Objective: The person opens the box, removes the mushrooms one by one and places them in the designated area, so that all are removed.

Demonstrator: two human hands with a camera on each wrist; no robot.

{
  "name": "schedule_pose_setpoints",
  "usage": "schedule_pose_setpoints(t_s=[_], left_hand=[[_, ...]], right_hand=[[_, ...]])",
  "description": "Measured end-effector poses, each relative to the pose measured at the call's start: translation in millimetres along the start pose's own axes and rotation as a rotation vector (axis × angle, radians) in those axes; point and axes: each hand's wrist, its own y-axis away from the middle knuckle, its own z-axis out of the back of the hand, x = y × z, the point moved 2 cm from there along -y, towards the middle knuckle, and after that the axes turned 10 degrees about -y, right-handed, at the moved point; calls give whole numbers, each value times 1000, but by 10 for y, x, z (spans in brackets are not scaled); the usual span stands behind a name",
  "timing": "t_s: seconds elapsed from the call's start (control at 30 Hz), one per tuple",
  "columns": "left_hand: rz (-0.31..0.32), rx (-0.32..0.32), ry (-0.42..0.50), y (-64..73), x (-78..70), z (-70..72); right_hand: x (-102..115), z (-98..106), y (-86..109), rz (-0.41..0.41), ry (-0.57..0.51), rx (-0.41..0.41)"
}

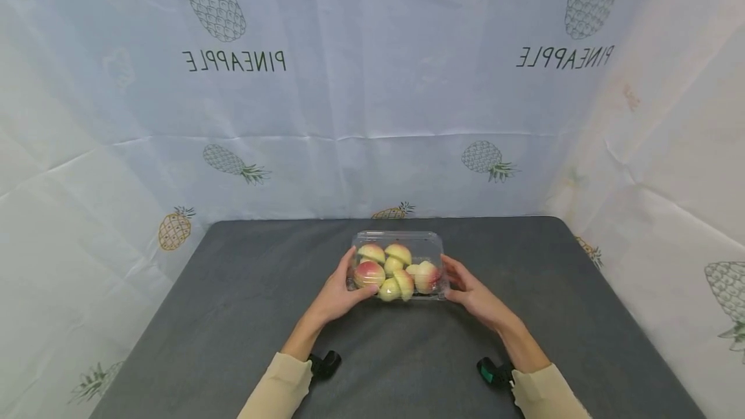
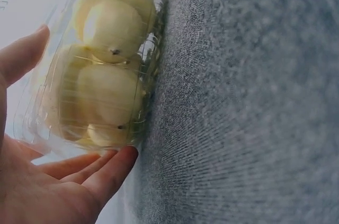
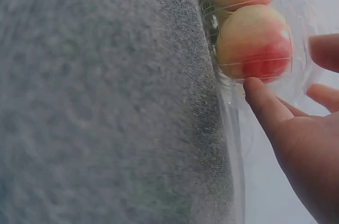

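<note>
A clear plastic clamshell box (image 1: 427,244) lies on the dark tabletop with its lid over several rounded, pale yellow and red peach-like pieces (image 1: 369,273). Some of these look mushroom-shaped, with a cap and a round stem. My left hand (image 1: 337,293) grips the box's left end, its thumb at the front edge and its fingers along the side. At the right end, my right hand (image 1: 474,293) holds the box between thumb and fingers. In the left wrist view, fingertips (image 2: 127,155) meet the box's end; the right wrist view has a fingertip (image 3: 253,85) against the clear wall near a red-blushed piece (image 3: 257,44).
The dark grey table (image 1: 244,283) stretches around the box on all sides. Behind it hangs a pale cloth (image 1: 372,83) printed with pineapples and mirrored lettering, and similar cloth runs along both sides. Each wrist wears a small black camera (image 1: 326,365).
</note>
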Motion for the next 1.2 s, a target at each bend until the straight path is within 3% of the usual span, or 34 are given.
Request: schedule_pose_setpoints(t_s=[0.33, 0.63, 1.2], left_hand=[[7, 25, 10, 2, -7, 19], [9, 51, 24, 9, -32, 45], [0, 59, 38, 23, -37, 75]], right_hand=[[64, 30, 61, 97, 165, -14], [116, 45, 87, 254, 284, -46], [199, -36, 116, 447, 418, -124]])
